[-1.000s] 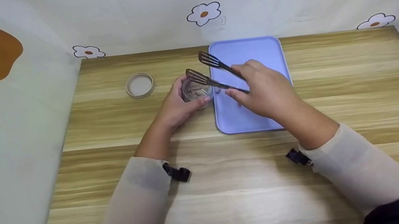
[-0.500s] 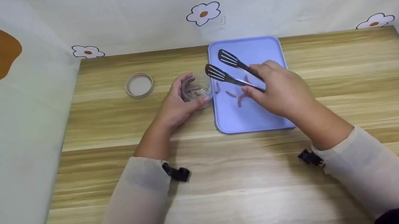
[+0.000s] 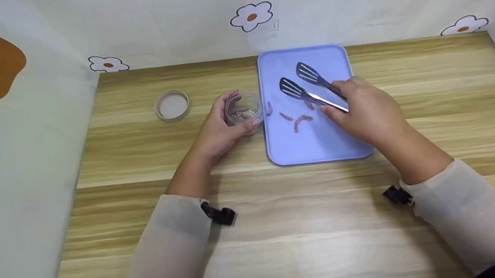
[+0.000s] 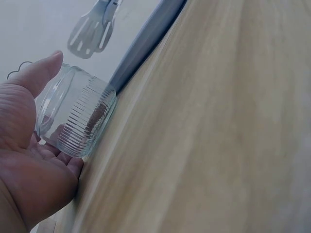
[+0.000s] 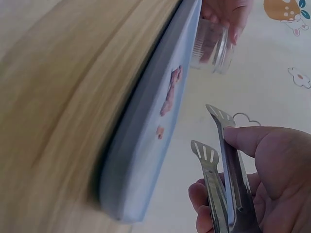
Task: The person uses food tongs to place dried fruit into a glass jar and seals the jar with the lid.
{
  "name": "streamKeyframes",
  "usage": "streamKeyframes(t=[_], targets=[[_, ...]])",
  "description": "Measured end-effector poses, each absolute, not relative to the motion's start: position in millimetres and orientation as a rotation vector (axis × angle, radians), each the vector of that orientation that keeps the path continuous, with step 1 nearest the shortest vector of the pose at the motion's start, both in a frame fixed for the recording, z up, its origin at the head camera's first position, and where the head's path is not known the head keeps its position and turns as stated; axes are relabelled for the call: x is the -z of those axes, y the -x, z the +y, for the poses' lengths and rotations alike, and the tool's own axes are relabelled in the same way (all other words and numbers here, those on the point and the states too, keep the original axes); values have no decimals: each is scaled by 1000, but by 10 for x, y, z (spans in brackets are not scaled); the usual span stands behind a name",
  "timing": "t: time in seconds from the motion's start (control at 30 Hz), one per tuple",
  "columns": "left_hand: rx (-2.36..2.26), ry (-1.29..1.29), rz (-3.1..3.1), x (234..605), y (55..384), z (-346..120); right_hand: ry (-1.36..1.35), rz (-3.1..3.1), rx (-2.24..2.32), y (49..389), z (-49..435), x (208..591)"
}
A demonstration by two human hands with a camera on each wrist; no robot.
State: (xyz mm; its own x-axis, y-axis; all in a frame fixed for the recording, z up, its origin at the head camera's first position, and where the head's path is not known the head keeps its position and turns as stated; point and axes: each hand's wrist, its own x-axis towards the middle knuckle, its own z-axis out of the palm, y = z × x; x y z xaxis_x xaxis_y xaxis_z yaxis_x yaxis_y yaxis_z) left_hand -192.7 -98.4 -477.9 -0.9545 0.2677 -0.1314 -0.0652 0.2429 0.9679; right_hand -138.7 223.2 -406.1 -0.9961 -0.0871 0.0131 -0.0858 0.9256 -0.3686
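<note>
The right hand (image 3: 369,110) held a pair of tongs (image 3: 316,97) by their metal arms, thumb along one arm and fingers behind the other. The two dark slotted heads of the tongs stood apart, with open space between them, and pointed forward and to the left. They hung over the blue tray (image 3: 325,144), raised above its surface, as the right wrist view showed. The left hand (image 3: 220,131) was wrapped round a clear jar (image 3: 243,108), thumb on the near side and fingers on the far side, clasping it upright on the table (image 3: 270,237). The jar had its mouth uncovered, ribbed sides, and some reddish-brown pieces inside at the bottom; their number could not be told. It stood just beside the left edge of the tray, though whether the two touched could not be told. On the left half of the tray lay a few thin, reddish, worm-like pieces (image 3: 301,120), one of them bent, and one close to the left rim. Farther left, beyond the jar, a round lid (image 3: 172,105) with a tan rim lay on the wood-grained table. Behind everything rose a pale backdrop (image 3: 185,17) printed with flowers and orange fruit.
</note>
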Motion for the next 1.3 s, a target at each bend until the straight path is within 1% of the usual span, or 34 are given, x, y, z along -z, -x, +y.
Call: streamKeyframes(t=[0.47, 1.3], targets=[[-1752, -183, 2250, 4779, 1939, -996, 60, 3031, 531, 1417, 2415, 4126], [-1753, -196, 2251, 4767, 1926, -993, 150, 2968, 328, 1357, 2585, 4061]])
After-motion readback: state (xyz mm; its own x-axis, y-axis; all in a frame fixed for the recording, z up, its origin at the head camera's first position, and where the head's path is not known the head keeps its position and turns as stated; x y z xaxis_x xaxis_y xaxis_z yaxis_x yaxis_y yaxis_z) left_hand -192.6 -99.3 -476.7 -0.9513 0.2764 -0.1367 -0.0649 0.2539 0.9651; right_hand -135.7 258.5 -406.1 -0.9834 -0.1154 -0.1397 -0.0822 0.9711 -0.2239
